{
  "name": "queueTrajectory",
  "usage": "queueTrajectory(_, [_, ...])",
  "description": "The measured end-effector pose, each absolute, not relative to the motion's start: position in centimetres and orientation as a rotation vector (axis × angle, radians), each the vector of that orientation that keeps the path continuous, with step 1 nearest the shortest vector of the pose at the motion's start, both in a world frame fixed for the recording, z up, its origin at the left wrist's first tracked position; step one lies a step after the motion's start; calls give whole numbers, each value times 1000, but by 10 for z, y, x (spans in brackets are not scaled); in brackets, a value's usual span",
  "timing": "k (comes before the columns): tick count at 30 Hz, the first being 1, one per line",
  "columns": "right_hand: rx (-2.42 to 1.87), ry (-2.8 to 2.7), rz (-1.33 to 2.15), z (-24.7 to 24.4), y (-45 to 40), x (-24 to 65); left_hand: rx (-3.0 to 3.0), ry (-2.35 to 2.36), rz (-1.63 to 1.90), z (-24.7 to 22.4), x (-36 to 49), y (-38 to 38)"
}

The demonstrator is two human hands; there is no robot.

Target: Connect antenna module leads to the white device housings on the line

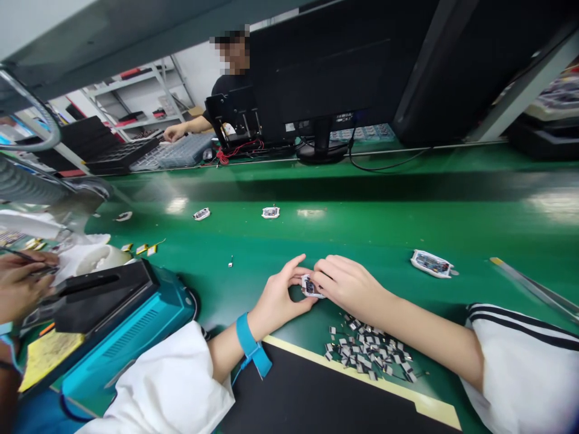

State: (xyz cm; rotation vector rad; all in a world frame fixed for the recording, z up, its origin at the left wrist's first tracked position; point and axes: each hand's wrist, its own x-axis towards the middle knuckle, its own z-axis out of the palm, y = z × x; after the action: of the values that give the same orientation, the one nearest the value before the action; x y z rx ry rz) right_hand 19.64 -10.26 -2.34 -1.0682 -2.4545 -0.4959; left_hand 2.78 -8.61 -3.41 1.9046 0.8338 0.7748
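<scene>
A small white-rimmed device casing (310, 286) with dark parts inside is held just above the green bench. My left hand (281, 295), with a blue strap on its wrist, grips the casing's left side between thumb and fingers. From the right, my right hand (346, 282) curls over the casing's right end, its fingertips touching it and partly hiding it. Below my right hand lies a loose pile of small grey and black components (366, 348). A single small component (230, 261) lies apart, left of my left hand.
Similar casings (432, 264) (270, 212) (201, 214) lie farther back on the bench. Metal tweezers (534, 288) are at right, a black mat (316, 392) in front, a teal machine (131, 337) at left. Another person's hands (20, 283) work at far left; a person sits behind the monitor (321, 72).
</scene>
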Motion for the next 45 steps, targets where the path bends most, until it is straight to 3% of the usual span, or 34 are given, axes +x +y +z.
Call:
queueTrajectory(8, [-1094,-2544,-212,-20,-99,199,1893,838,721,-35,26,-85])
queueTrajectory(17, [-971,-2454,-260,-24,-98,197,1895,802,678,-35,26,-85])
queueTrajectory(24, [-1012,-2322,54,-32,-100,195,1895,847,696,-35,26,-86])
queueTrajectory(30, [-1196,-2403,-378,-20,-107,188,2000,904,734,-30,27,-87])
queueTrajectory(33, [-1219,-2365,-437,-19,-106,186,1964,904,761,-30,27,-87])
queueTrajectory(40, [-1069,-2087,185,-29,-96,190,1673,811,878,-34,28,-86])
queueTrajectory(45, [-1189,-1973,416,-33,-92,189,1614,805,860,-36,28,-85])
